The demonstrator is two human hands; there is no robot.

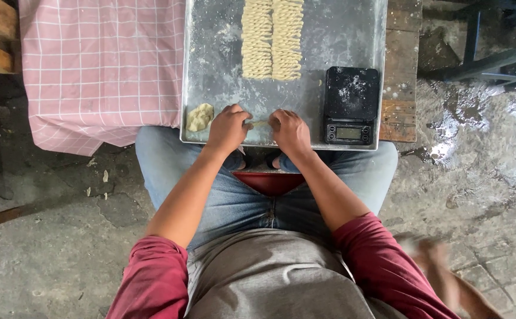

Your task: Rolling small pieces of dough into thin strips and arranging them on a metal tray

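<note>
Overhead view: left hand [228,127] and right hand [290,131] pinch ends of thin dough strand [259,123] on floured metal tray [222,53]. Spare dough lump [199,117] beside left hand; twisted dough rows [272,38] parked at far end; scale [351,105] right.

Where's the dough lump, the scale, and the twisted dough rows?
dough lump [199,117], head view, middle of the lump
scale [351,104], head view, its black top
twisted dough rows [272,40], head view, between both rows

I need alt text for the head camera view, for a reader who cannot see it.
Seen from above, a seated person's left hand and right hand pinch a thin dough strand on a floured metal tray. Two rows of twisted dough pieces lie beyond, a dough lump left, a black scale right.
</note>
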